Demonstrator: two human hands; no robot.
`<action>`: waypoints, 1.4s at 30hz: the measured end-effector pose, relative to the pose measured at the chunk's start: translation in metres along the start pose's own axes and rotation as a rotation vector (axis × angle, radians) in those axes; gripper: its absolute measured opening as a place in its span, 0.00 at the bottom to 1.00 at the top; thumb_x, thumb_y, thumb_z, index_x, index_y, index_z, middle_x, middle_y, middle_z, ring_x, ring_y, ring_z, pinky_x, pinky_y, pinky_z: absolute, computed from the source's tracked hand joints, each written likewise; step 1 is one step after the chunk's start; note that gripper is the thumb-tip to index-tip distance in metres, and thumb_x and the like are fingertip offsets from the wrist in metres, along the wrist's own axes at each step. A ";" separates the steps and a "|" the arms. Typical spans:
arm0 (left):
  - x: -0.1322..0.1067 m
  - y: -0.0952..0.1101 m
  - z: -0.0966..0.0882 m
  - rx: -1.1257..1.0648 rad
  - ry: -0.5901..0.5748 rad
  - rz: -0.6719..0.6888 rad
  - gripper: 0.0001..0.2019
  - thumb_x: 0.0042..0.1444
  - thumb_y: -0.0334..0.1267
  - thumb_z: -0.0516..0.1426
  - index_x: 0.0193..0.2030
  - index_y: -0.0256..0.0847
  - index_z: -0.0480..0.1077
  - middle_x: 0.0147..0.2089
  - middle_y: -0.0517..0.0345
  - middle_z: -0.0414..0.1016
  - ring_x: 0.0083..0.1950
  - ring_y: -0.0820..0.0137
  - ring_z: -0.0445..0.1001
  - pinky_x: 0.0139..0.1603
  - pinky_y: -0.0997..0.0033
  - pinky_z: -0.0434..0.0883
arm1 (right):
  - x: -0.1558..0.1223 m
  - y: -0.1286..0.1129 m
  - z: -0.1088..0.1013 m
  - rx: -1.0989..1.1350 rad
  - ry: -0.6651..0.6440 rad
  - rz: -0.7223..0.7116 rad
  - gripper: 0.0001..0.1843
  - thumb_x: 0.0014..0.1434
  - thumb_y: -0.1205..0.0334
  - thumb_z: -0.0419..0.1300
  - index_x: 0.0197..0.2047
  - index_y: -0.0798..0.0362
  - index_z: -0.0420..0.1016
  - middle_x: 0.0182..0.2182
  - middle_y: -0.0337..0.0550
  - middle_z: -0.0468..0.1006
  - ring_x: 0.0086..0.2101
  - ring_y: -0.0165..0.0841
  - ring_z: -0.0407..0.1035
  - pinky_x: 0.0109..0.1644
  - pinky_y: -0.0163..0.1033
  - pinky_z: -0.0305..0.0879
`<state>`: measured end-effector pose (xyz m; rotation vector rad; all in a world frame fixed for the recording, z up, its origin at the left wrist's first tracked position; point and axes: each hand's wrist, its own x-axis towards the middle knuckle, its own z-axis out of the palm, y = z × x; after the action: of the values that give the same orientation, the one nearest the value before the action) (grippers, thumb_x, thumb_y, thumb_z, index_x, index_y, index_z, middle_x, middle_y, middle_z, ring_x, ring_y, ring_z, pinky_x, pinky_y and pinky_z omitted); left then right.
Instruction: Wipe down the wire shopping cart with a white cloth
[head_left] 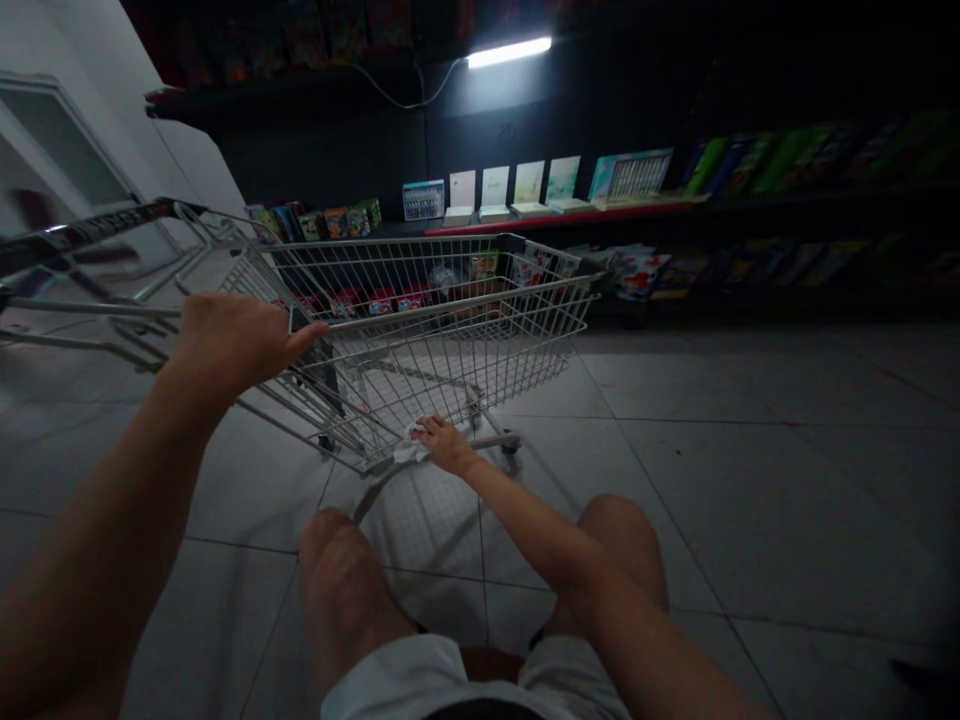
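Dim shop: grey tiled floor [750, 450], dark shelves [787, 200], tube light [508, 51].

One view only, from the camera on my head. It faces forward and down from a low, crouched height, over my bare knees. Near field: my left hand [236, 340] and right hand [444, 443] on the shopping cart [450, 320], close below the lens. Middle field: tiled floor [750, 450]. Far field: dim shelves [600, 210] under a strip light [510, 51].
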<state>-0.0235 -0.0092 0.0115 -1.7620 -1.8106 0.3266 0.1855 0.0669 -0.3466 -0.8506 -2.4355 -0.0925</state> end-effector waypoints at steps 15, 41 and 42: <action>0.053 0.046 0.022 -0.370 -0.130 0.245 0.34 0.63 0.58 0.32 0.52 0.47 0.74 0.41 0.54 0.80 0.45 0.60 0.77 0.43 0.67 0.69 | 0.010 0.007 -0.053 -0.086 0.001 -0.016 0.14 0.66 0.64 0.54 0.53 0.51 0.74 0.49 0.48 0.74 0.50 0.34 0.68 0.56 0.46 0.69; 0.043 0.029 0.026 -0.376 -0.137 0.228 0.37 0.63 0.57 0.30 0.41 0.42 0.77 0.39 0.49 0.81 0.45 0.58 0.78 0.41 0.66 0.67 | 0.123 -0.001 -0.135 -0.143 0.509 -0.002 0.18 0.66 0.64 0.52 0.56 0.42 0.74 0.51 0.44 0.71 0.54 0.37 0.62 0.62 0.48 0.64; 0.042 0.028 0.024 -0.372 -0.143 0.225 0.37 0.63 0.57 0.30 0.40 0.42 0.77 0.39 0.49 0.81 0.45 0.58 0.78 0.40 0.66 0.67 | 0.120 -0.002 -0.127 -0.135 0.476 -0.009 0.17 0.66 0.64 0.52 0.55 0.43 0.74 0.51 0.44 0.72 0.53 0.38 0.63 0.61 0.48 0.64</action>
<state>-0.0116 0.0392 -0.0137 -2.2604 -1.8652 0.2166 0.1676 0.1012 -0.1761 -0.7705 -2.0010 -0.4180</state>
